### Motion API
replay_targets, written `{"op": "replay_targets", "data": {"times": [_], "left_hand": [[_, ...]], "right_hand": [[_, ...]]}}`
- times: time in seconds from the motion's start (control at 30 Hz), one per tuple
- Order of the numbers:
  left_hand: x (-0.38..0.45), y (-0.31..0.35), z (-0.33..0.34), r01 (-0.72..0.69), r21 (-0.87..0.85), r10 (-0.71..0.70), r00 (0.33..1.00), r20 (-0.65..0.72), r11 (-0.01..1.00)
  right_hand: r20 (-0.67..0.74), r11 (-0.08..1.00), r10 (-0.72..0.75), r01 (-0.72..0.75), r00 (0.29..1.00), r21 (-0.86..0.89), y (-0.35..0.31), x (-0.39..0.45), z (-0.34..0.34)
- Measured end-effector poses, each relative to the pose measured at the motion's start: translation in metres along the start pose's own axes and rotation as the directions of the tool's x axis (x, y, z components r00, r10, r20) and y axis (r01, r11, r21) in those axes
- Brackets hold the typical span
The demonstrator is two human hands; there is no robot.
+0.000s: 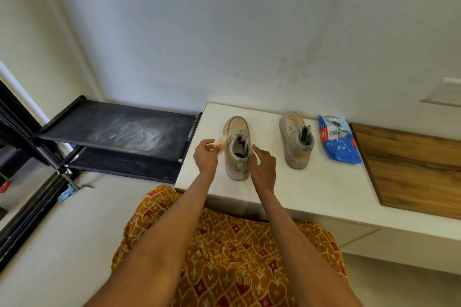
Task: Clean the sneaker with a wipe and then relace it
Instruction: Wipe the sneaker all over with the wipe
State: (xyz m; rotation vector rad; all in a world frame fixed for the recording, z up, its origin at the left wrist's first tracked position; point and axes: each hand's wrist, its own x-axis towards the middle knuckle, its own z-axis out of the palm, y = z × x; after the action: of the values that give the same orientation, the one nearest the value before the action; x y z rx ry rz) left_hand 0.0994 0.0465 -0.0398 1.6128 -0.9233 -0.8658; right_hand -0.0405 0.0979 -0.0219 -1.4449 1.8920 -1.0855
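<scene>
A beige sneaker point(237, 137) with grey laces stands upright on the white countertop point(311, 182), heel toward me. My left hand point(205, 156) pinches a small crumpled wipe point(221, 141) against the sneaker's left side. My right hand point(263, 163) hovers just right of the sneaker's heel, fingers loosely curled and holding nothing. Whether it touches the shoe is unclear. A second matching sneaker point(296, 139) stands to the right, apart from both hands.
A blue wipe packet point(338, 141) lies right of the second sneaker. A wooden panel point(411, 169) covers the counter's right part. A black shoe rack point(119, 132) with a dusty top shelf stands left of the counter. The wall is close behind.
</scene>
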Motion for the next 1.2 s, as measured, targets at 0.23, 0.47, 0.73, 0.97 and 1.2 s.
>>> {"op": "replay_targets", "data": {"times": [0.23,0.47,0.73,0.97,1.2], "left_hand": [[0.060,0.008,0.026,0.015,0.102,-0.017,1.000,0.015,0.995],[0.059,-0.016,0.033,-0.016,0.197,-0.014,0.988,0.151,0.980],[0.024,-0.031,0.008,-0.098,0.148,0.051,0.955,0.293,0.984],[0.001,-0.030,-0.015,-0.122,0.137,0.061,0.922,0.382,0.983],[0.026,-0.007,-0.004,0.083,-0.110,-0.071,0.992,0.106,0.990]], "right_hand": [[0.007,0.984,-0.005,0.007,1.000,-0.176,-0.004,0.017,0.006],[0.004,0.993,-0.028,0.028,1.000,-0.118,0.001,0.015,0.011],[-0.005,0.999,-0.011,0.011,1.000,-0.052,0.000,0.009,0.017],[0.045,0.982,-0.026,0.034,0.999,-0.183,-0.006,0.005,0.007],[0.091,0.948,-0.080,0.104,0.993,-0.300,-0.006,0.015,-0.003]]}}
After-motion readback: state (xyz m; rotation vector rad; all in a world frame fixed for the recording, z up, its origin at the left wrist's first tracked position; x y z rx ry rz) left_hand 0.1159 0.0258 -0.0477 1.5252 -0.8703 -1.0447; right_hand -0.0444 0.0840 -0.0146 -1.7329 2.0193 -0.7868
